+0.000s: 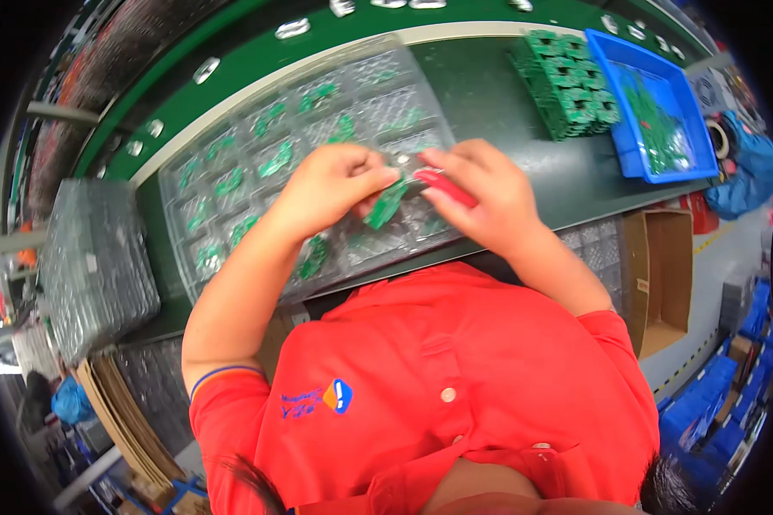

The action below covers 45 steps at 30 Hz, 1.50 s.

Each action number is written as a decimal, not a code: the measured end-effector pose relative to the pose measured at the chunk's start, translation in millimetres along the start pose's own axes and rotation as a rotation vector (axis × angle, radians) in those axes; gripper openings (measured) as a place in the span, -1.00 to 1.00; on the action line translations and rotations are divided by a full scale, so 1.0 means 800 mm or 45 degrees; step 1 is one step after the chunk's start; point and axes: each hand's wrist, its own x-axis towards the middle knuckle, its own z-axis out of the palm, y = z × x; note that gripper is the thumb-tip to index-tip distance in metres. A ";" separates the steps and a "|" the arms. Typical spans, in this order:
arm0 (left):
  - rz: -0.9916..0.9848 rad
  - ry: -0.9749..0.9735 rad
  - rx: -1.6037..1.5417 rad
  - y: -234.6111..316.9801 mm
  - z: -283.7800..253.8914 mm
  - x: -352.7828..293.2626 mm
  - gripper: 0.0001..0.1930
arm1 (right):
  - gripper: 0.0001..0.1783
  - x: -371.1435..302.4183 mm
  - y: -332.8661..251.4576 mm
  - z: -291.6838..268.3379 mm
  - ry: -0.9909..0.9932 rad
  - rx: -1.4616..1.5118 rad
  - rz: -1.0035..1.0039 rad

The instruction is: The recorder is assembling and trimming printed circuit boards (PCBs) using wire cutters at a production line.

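My left hand (337,184) pinches a small green circuit board (387,204) between thumb and fingers, above the near right part of a clear plastic tray. In my right hand (489,190) is a pair of red-handled pliers (446,186), its blurred metal tip close to the board's upper end. Whether tip and board touch, I cannot tell. Beneath both hands lies the clear compartment tray (255,148), with green boards in many of its pockets. One such board (313,257) rests just below my left wrist.
Stacked green board panels (567,86) stand at the back right, beside a blue bin (707,163) holding green pieces. At the left is a pile of clear trays (99,266). An open cardboard box (668,283) sits right of the green table (481,94).
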 end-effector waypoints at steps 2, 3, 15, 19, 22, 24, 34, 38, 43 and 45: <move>-0.048 -0.024 0.216 0.002 -0.001 -0.008 -0.74 | -0.57 -0.003 0.002 -0.013 0.096 -0.252 -0.107; -0.038 -0.054 0.435 -0.002 -0.005 -0.012 -0.74 | -0.60 -0.003 0.016 -0.030 0.213 -0.274 -0.116; 0.224 0.190 0.888 0.017 0.032 -0.037 -0.85 | -0.57 -0.105 0.132 -0.246 0.863 -1.104 0.608; 0.093 -0.163 0.075 0.059 0.051 0.057 -0.86 | -0.53 -0.090 0.161 -0.196 0.848 -0.253 0.504; 0.017 -0.154 -0.392 0.064 0.072 0.153 -0.82 | -0.52 -0.072 0.158 -0.141 0.832 0.434 0.467; -0.075 -0.033 -0.652 0.056 0.086 0.214 -0.81 | -0.54 -0.068 0.139 -0.120 0.785 0.776 0.568; -0.201 0.186 -0.492 0.053 0.138 0.351 -0.83 | -0.59 -0.140 0.149 -0.104 0.581 1.034 0.643; -0.186 0.201 -0.376 0.059 0.140 0.354 -0.84 | -0.66 -0.146 0.149 -0.121 0.610 1.038 0.641; 0.136 0.132 -0.650 0.076 0.150 0.335 -0.86 | -0.83 -0.128 0.148 -0.139 0.804 1.091 0.510; 0.192 0.163 -0.743 0.083 0.141 0.313 -0.88 | -0.83 -0.120 0.142 -0.149 0.900 1.063 0.485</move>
